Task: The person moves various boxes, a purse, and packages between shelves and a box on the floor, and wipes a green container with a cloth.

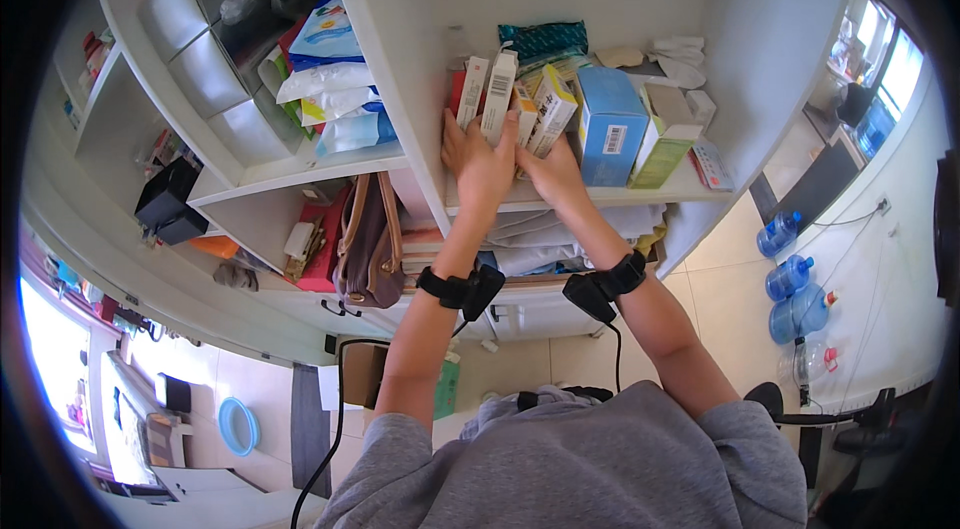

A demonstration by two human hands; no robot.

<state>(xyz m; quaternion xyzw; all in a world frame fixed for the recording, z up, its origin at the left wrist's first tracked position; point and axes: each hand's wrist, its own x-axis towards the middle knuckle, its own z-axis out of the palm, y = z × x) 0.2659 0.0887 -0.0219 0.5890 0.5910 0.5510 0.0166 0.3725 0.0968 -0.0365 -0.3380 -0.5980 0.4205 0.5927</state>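
My left hand [480, 161] is wrapped around the lower part of two narrow white cartons [498, 94], which stand side by side on the cabinet shelf [675, 188]. Beside it, my right hand [555, 173] has its fingers at the base of a yellow and white box [553, 103] that leans to the right. A small orange and white box [524, 107] is wedged between them, partly covered by my fingers. Just right of my right hand stand a blue box [611, 120] and an opened green box [664, 139]. Both wrists wear black straps with small devices.
A dark green packet [544, 38] lies behind the boxes. The upright cabinet panel [390, 41] borders my left hand. Folded cloth [532, 233] fills the shelf below, and a brown handbag [371, 251] sits lower left. Blue water bottles [799, 311] stand on the floor at right.
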